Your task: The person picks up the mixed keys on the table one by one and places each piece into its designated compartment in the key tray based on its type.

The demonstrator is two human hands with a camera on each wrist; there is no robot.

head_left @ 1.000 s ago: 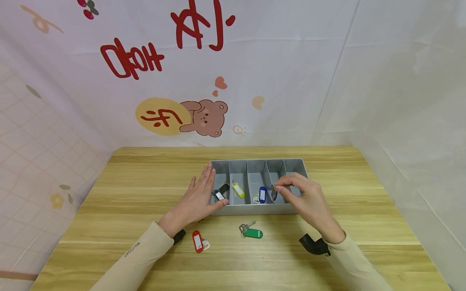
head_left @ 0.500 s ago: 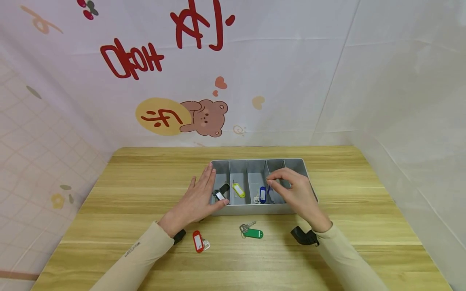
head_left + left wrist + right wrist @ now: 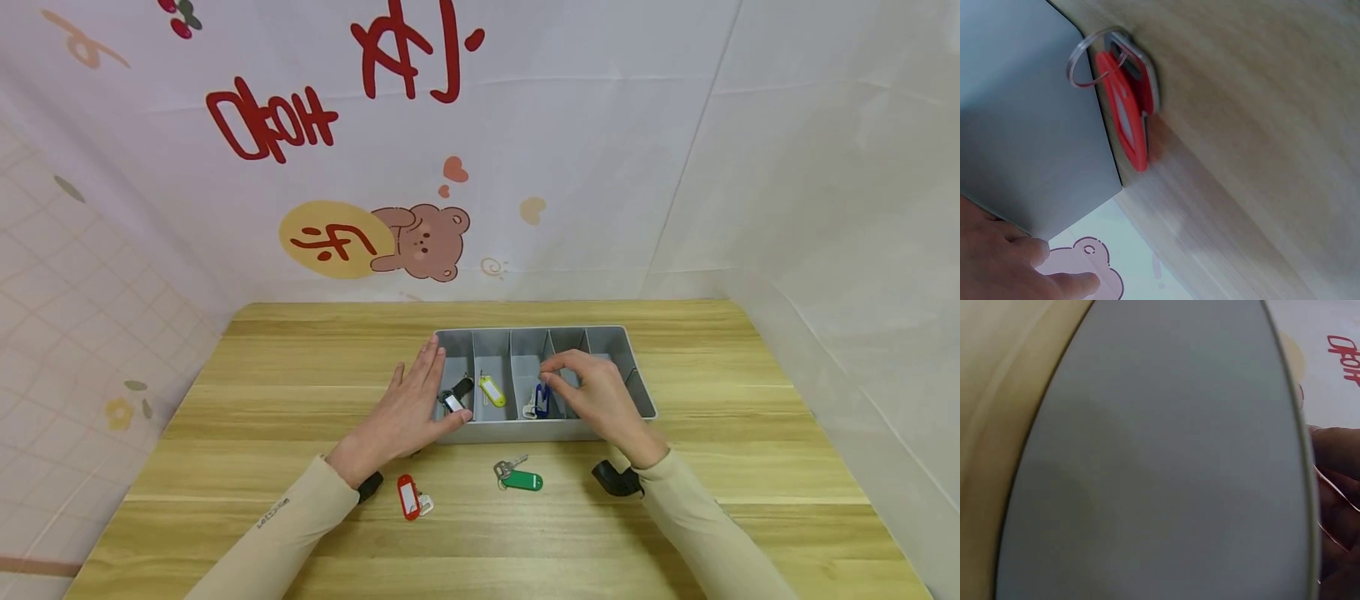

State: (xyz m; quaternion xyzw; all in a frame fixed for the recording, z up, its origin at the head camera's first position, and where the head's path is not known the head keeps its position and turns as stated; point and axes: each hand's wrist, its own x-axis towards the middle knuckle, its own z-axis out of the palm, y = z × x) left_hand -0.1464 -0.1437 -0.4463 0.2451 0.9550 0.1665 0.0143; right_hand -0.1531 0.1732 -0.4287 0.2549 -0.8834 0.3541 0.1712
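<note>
My left hand [image 3: 401, 412] rests with straight fingers on the left end of the grey compartment tray [image 3: 525, 432]; in the left wrist view its fingers show at the lower left. Over the third compartment, my right hand [image 3: 611, 404] pinches a key with a blue tag [image 3: 543, 388] between thumb and fingertips. It hangs at another blue-tagged key, overlapping it, so the two are hard to separate. A yellow-tagged key [image 3: 492, 391] lies in the second compartment, a black-tagged key bunch [image 3: 453, 398] in the first. The tray wall [image 3: 1160, 456] mostly fills the right wrist view.
In front of the tray lie a green-tagged key [image 3: 521, 480] and a red-tagged key [image 3: 408, 497] on the wooden table [image 3: 480, 550]. The left wrist view shows a red key tag [image 3: 1125, 119] beside the tray wall. A printed cloth [image 3: 600, 167] hangs behind.
My right hand has moved left with the blue-tagged key, from the fourth compartment to over the third. The left hand has stayed still.
</note>
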